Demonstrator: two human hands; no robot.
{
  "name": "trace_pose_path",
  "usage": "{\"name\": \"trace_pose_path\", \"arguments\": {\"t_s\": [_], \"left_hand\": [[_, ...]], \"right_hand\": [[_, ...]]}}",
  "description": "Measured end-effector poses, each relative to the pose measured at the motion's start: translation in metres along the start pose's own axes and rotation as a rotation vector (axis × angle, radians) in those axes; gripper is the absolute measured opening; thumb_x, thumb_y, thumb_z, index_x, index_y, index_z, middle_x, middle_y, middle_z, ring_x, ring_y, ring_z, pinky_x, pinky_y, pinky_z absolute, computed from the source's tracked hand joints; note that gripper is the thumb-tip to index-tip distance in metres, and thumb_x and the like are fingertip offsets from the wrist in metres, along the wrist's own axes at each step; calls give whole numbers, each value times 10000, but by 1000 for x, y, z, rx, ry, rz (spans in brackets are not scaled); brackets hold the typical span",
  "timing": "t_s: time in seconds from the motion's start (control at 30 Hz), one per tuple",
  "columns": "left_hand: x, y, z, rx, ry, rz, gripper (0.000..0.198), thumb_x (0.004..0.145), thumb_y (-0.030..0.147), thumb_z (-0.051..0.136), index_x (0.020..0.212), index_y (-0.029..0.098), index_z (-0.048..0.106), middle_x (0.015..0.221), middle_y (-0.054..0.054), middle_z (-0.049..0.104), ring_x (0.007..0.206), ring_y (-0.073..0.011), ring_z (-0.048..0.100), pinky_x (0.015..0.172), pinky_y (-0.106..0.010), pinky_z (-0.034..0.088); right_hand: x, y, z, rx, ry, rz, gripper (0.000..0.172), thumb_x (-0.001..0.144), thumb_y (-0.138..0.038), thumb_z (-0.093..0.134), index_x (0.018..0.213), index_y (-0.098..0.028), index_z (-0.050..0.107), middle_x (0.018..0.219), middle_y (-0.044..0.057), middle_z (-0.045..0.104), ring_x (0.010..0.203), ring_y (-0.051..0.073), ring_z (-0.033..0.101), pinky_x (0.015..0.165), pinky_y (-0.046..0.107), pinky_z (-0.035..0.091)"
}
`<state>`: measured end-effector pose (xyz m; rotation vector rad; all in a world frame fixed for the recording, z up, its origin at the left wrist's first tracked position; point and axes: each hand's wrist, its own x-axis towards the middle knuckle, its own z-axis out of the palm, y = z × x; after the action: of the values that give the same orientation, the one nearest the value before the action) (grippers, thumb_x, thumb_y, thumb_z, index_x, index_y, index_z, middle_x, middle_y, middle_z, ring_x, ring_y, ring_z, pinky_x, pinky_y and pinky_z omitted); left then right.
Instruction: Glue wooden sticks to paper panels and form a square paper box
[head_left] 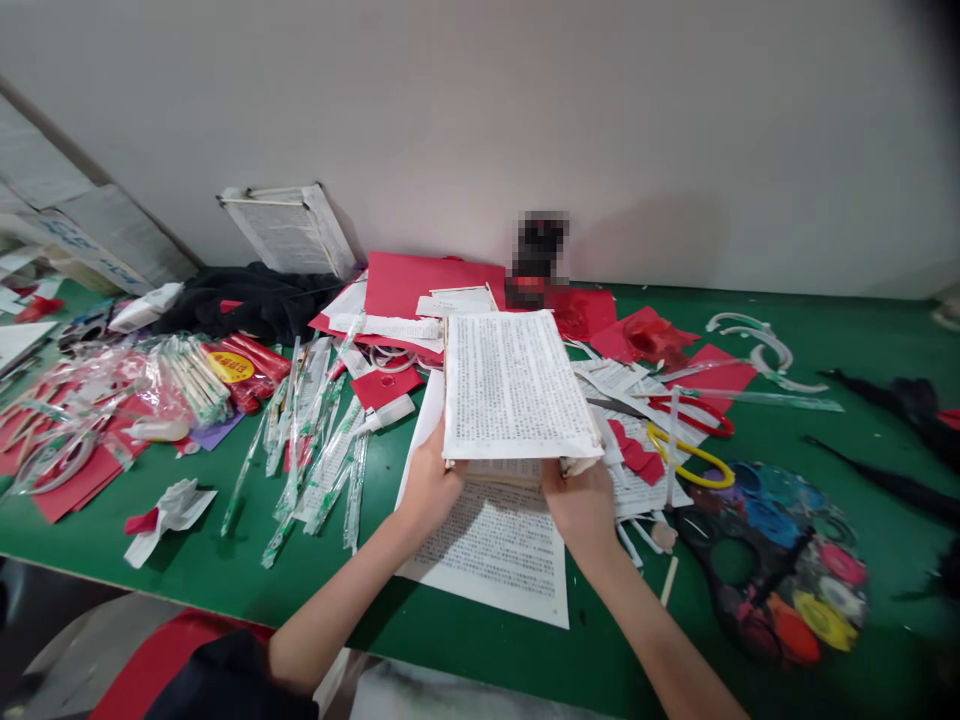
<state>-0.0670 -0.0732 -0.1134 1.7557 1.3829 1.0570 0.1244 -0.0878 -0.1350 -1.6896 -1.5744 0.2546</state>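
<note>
My left hand and my right hand grip the lower corners of an open book with thin pages of dense printed text. The top page stands tilted up towards me, and the worn lower pages show between my hands. Beneath my hands lies a loose printed sheet. Red-handled scissors and a yellow plastic ring sit among paper scraps to the right of my right hand.
The green table holds a heap of plastic-wrapped sticks, red paper sheets, a round paint palette and a black cloth. A white wall rises behind, and the table's front edge runs below my arms.
</note>
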Motion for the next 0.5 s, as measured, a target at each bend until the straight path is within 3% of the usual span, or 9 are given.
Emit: {"name": "trace_pose_path", "arguments": {"t_s": [0.07, 0.13, 0.23, 0.3, 0.37, 0.43, 0.5], "left_hand": [[1, 0, 0, -29, 10, -32, 439, 890, 216, 463, 1328, 201, 496, 1285, -79, 620, 1171, -236, 582, 962, -356, 481], [0, -2, 1, -62, 32, -74, 368, 914, 265, 446, 1253, 189, 565, 1234, -82, 650, 1135, -232, 600, 946, -349, 483], [-1, -5, 1, -96, 57, -98, 336, 931, 322, 416, 1131, 173, 643, 1161, -90, 683, 1107, -238, 612, 932, -350, 480], [-2, -6, 1, -125, 65, -89, 339, 926, 349, 423, 1087, 169, 662, 1108, -92, 702, 1086, -244, 621, 918, -351, 484], [-2, -6, 3, -148, 72, -85, 345, 919, 369, 431, 1078, 168, 663, 1067, -88, 715, 1059, -245, 633, 896, -347, 493], [-3, -5, 5, -155, 83, -88, 344, 918, 375, 437, 1078, 168, 660, 1060, -83, 717, 1044, -240, 638, 892, -341, 493], [-4, -4, 8, -153, 88, -98, 335, 923, 368, 435, 1070, 172, 663, 1073, -77, 714, 1040, -233, 638, 900, -337, 490]], "right_hand": [[0, -6, -6, -34, 74, 41, 255, 801, -292, 542, 1022, -166, 545, 798, 102, 607, 722, 256, 586, 637, 402, 481], [-6, -13, -13, -67, 252, 15, 395, 734, -360, 667, 1029, -177, 477, 869, 92, 565, 762, 236, 564, 646, 376, 487], [-21, -25, -20, -82, 451, -289, 372, 699, -305, 730, 857, -218, 405, 832, 45, 485, 749, 188, 521, 611, 304, 469], [-29, -32, -20, -79, 344, -564, 272, 770, -191, 654, 782, -225, 385, 734, 7, 469, 660, 148, 497, 555, 255, 431], [-33, -39, -14, -130, 113, -683, 159, 823, -135, 570, 788, -210, 435, 694, 17, 519, 638, 157, 517, 554, 266, 440], [-29, -44, -4, -230, -69, -584, 89, 853, -123, 498, 925, -162, 533, 830, 101, 626, 772, 226, 592, 646, 339, 498], [-20, -45, 9, -323, -221, -434, 337, 845, -84, 432, 1161, -107, 546, 1036, 177, 654, 929, 291, 613, 762, 420, 516]]}}
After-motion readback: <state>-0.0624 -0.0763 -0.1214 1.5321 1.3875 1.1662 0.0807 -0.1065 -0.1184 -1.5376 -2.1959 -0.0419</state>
